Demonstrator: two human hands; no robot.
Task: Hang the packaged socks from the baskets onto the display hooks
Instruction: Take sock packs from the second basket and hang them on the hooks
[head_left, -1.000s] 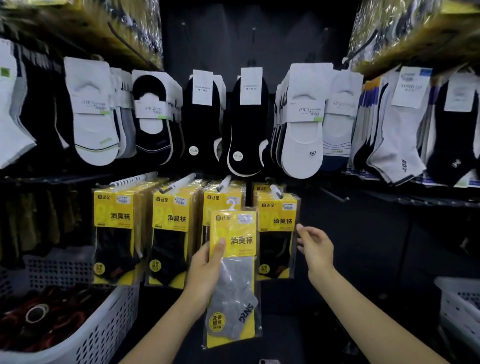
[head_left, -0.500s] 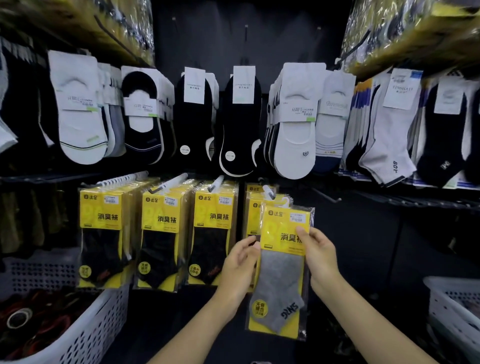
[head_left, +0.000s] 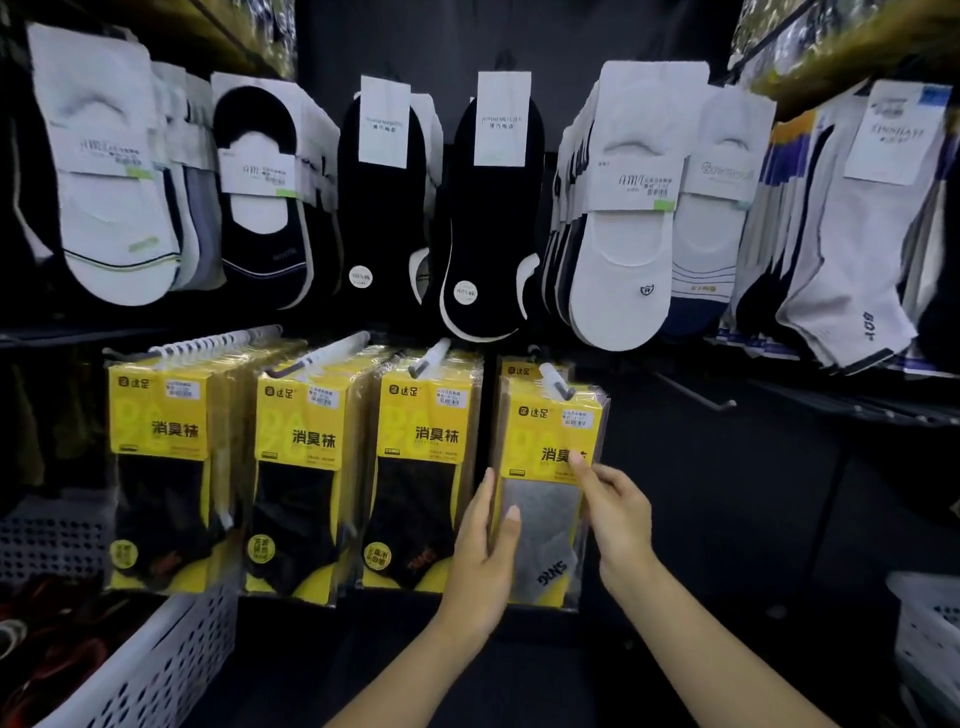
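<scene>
Left hand (head_left: 480, 561): straight fingers (head_left: 488, 483) are laid along the left edge of a grey sock package (head_left: 545, 514), with the thumb on its front, so the edge is pinched lightly. Right hand (head_left: 618, 519): one fingertip is pressed on the yellow card and the other fingers are loosely curled. Whether the right edge is gripped cannot be told, as the thumb is hidden.

The package is hung at the front of the fourth display hook (head_left: 561, 387) in the lower row. "达足" is printed on its card. The last character of "消臭袜" is covered by the fingertip, and "SNKG" is printed on the sock. Only the top of another yellow pack (head_left: 519, 370) is seen behind it.

To the left, three rows of black-sock packs (head_left: 301, 478) with the same yellow card are hung on their own hooks. Above, black and white no-show socks (head_left: 618, 260) are hung; "AMI" can be read on some bands, the smaller print cannot. A white perforated basket (head_left: 156, 670) is cut off at lower left, its dark red contents hard to make out. A second basket (head_left: 924, 623) is cut off at the right edge.
</scene>
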